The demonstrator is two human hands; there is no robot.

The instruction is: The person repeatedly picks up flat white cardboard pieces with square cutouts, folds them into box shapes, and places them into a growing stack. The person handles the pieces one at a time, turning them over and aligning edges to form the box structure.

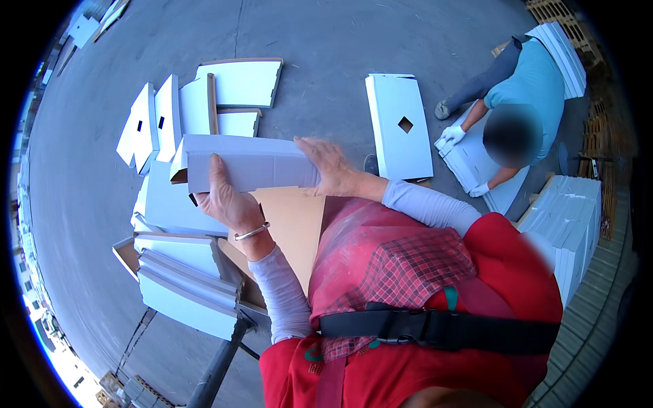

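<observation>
In front of the red checked apron (422, 262), a long white folded cardboard box (255, 163) is being gripped at its left end by the left hand (231, 202), thumb on face, other fingers mostly hidden. Its right end is being touched by the right hand (335, 168), opened, fingers extended. Farther right, flat white cardboard sheets (468, 166) are being handled by a white-gloved co-worker (544, 75).

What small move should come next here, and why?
Perhaps tuck in the left end of the folded white cardboard with the left hand: that end looks open, the left hand grips beside it, and the right hand touches the opposite end.
</observation>
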